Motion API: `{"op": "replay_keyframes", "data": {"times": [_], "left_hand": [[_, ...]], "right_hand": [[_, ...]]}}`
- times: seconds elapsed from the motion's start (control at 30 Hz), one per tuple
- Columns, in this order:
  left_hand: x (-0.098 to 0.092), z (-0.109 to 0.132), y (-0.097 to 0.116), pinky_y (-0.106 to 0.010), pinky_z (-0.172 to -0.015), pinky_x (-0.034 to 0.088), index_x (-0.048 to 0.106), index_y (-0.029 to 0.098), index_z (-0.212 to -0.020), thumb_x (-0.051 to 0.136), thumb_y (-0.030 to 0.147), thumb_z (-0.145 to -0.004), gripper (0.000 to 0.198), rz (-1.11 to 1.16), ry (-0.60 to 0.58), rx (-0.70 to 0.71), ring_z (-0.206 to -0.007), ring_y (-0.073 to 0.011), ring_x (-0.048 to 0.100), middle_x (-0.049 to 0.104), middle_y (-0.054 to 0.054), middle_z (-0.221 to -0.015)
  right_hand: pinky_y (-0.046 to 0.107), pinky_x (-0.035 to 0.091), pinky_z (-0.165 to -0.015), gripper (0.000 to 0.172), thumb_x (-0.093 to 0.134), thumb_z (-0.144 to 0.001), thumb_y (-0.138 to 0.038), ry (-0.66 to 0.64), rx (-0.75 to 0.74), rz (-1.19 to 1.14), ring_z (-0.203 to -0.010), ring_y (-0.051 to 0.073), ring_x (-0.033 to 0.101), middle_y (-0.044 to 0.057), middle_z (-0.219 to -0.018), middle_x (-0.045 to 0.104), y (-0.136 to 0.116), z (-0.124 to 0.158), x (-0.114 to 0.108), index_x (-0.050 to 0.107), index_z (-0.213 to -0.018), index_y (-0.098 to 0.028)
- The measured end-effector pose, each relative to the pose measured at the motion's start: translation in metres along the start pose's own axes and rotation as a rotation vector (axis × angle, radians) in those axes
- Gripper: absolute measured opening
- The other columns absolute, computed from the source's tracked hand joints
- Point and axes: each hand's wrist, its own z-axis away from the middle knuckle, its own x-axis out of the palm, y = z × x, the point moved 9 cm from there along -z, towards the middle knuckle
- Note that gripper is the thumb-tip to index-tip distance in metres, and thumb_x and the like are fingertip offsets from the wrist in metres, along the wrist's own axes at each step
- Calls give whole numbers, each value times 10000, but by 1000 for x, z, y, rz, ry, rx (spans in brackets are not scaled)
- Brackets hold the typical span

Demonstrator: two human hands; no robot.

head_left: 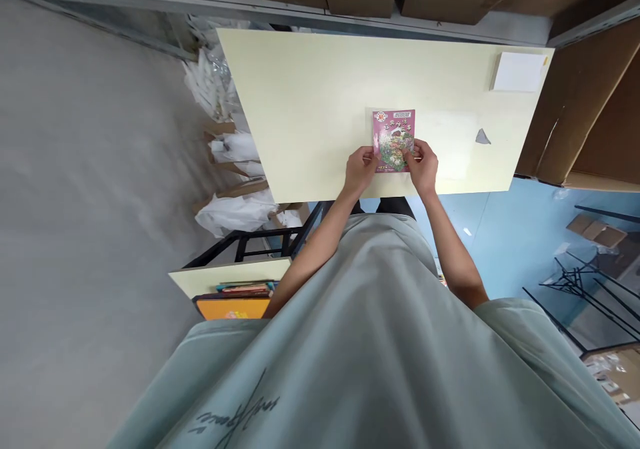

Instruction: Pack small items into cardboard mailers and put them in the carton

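A small pink picture book (393, 135) lies flat on the pale yellow table (310, 102), near its front edge. My left hand (361, 167) grips the book's lower left corner with fingers curled. My right hand (424, 163) holds the lower right corner, thumb resting on the cover. Both arms reach out from my light green shirt.
A stack of white sheets (518, 72) lies at the table's far right corner and a small grey scrap (483, 137) to the right of the book. Cardboard boxes (585, 102) stand right and behind. White bags (233, 212) pile up at left. Books (243, 290) sit on a lower shelf.
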Motion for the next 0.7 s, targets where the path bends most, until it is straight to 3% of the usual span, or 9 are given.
{"op": "replay_keyframes", "data": {"times": [0.1, 0.27, 0.4, 0.53, 0.7], "left_hand": [[15, -3, -11, -362, -928, 651, 797, 212, -1075, 722, 289, -1010, 126, -30, 34, -75, -964, -229, 812, 866, -76, -1068], [5, -4, -20, -405, -1018, 639, 819, 239, -1043, 713, 223, -969, 130, -132, 164, -118, -985, -244, 810, 876, -67, -1078], [-4, 0, -14, -450, -1109, 609, 782, 253, -1061, 725, 269, -1005, 81, -272, 252, -79, -1068, -277, 801, 840, -88, -1147], [-13, -2, -15, -469, -1171, 581, 690, 251, -1136, 800, 371, -1012, 205, -303, 402, -100, -1229, -322, 763, 737, -152, -1310], [-9, -15, -16, -475, -1198, 553, 639, 253, -921, 762, 281, -999, 148, -315, 415, -108, -1149, -302, 730, 736, -129, -1158]], "right_hand": [[394, 650, -888, 362, 679, -1083, -509, 14, 33, -6, -943, 231, 734, 112, -1132, 827, 24, -10, -2, 760, -1277, -214], [386, 630, -873, 276, 679, -1095, -468, -27, 16, 122, -886, 213, 695, 82, -1074, 783, 40, -25, 6, 741, -1220, -230], [431, 653, -935, 304, 656, -1122, -416, -59, -36, 237, -954, 225, 732, 132, -1294, 730, 39, -22, 0, 709, -1358, -233], [495, 682, -980, 450, 579, -1168, -450, -110, -100, 289, -1164, 285, 746, 169, -1460, 646, 35, -14, -2, 598, -1582, -272], [514, 678, -1061, 503, 509, -1197, -465, -168, -197, 278, -1337, 306, 682, 173, -1491, 611, 34, -11, 6, 548, -1669, -294]]}}
